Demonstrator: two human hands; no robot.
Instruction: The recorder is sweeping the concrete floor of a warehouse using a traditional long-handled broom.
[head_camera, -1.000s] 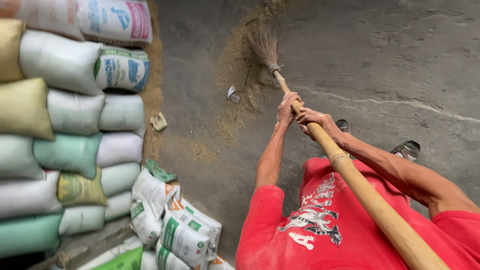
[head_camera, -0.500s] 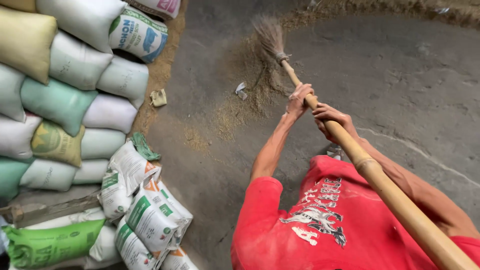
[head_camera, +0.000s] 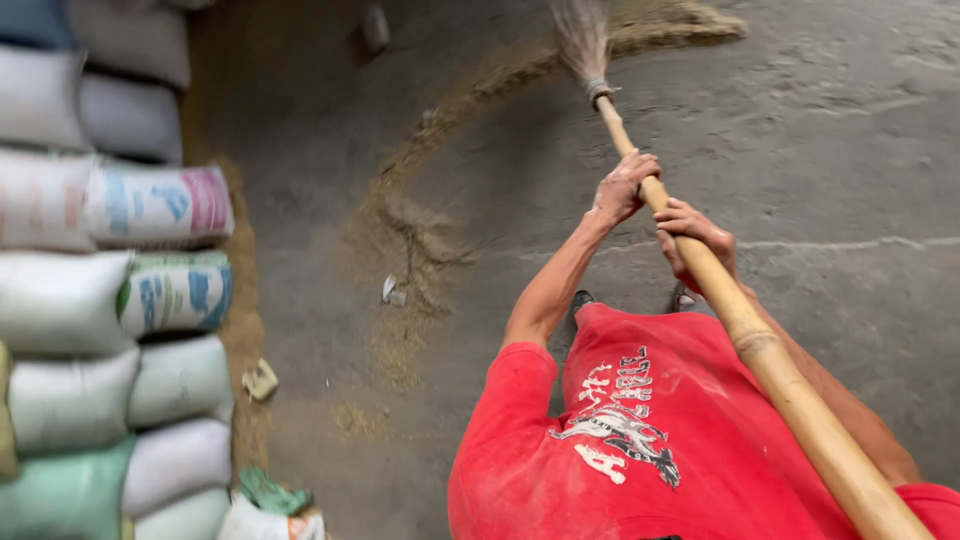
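Two hands grip one broom (head_camera: 700, 260): the left hand (head_camera: 623, 187) is closed round the bamboo handle higher up, the right hand (head_camera: 697, 240) wrapped round it just below. The bristles touch the concrete floor (head_camera: 850, 150) at the top, at the end of one curved line of husk (head_camera: 440, 170). Stacked sacks (head_camera: 110, 300) wall the left edge; open floor lies right.

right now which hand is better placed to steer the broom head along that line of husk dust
Left, probably. The left hand grips the broom handle farther down, nearer the bristles at the dust line. The right hand grips higher up, close to the body.
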